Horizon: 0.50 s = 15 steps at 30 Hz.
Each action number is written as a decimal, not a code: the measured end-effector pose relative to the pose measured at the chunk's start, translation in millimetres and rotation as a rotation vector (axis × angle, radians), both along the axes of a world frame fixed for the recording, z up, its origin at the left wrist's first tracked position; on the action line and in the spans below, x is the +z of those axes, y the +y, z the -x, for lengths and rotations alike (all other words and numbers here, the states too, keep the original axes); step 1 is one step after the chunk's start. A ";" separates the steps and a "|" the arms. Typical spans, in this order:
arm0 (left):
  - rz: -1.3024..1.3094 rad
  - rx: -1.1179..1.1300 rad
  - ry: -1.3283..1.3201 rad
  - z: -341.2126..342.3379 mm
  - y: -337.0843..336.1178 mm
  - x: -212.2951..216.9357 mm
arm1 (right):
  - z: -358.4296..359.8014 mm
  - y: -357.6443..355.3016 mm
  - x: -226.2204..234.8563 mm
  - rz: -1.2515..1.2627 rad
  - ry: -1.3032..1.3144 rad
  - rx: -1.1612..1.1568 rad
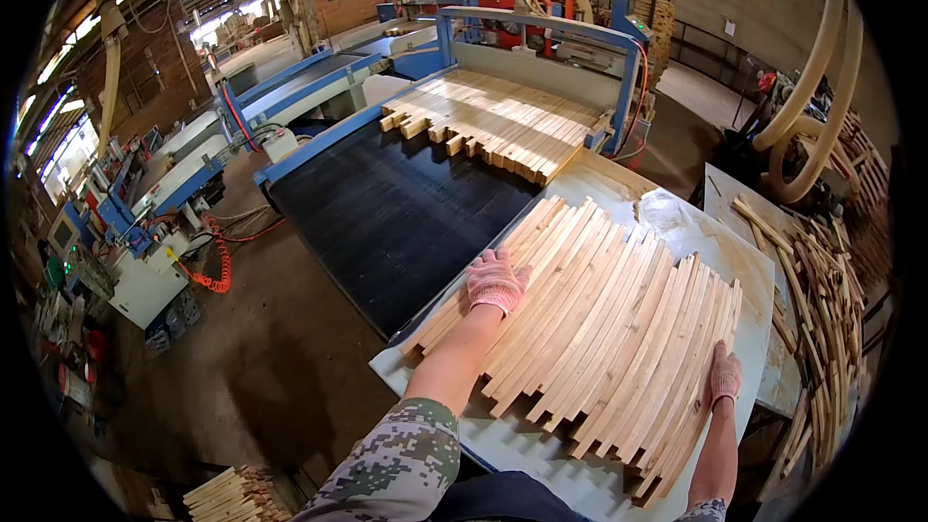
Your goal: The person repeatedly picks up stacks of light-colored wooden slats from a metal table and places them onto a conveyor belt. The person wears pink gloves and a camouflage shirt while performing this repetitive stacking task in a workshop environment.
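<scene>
Wood strips (pixel 604 314) on a pale table (pixel 723 242)
Left hand (pixel 496 282) lies palm-down over them, unclenched, near the black belt (pixel 387 217); right hand (pixel 725 373) at their right edge; from here I can't tell whether it grasps any.

Wooden strips (pixel 592 314): undersides hidden | right sleeve (pixel 709 510): cut at lower edge | screen (pixel 64 236): illegible

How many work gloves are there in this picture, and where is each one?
2. One glove is on the left hand, on the wooden strips. The other glove is on the right hand, at their right edge. More may be hidden.
</scene>
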<state>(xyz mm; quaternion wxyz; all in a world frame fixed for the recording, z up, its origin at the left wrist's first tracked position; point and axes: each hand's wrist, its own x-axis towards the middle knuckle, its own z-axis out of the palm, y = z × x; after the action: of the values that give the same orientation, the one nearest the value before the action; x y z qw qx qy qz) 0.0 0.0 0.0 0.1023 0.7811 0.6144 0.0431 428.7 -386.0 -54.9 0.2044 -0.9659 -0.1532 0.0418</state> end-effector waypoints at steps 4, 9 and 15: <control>-0.013 0.006 -0.035 -1.6 -2.4 6.7 | 14.6 2.4 21.0 -0.020 0.029 -0.017; 0.003 0.001 -0.026 -2.8 -4.6 12.5 | 25.6 4.8 32.2 -0.015 0.060 -0.020; -0.010 0.000 -0.029 -2.5 -7.0 13.6 | 14.4 -0.9 14.6 -0.004 -0.007 -0.025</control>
<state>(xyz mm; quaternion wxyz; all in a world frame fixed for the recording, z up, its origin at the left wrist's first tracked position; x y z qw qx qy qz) 2.5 -7.0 13.6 0.1072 0.7810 0.6125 0.0576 414.3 -386.9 -40.3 0.2063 -0.9675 -0.1419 0.0358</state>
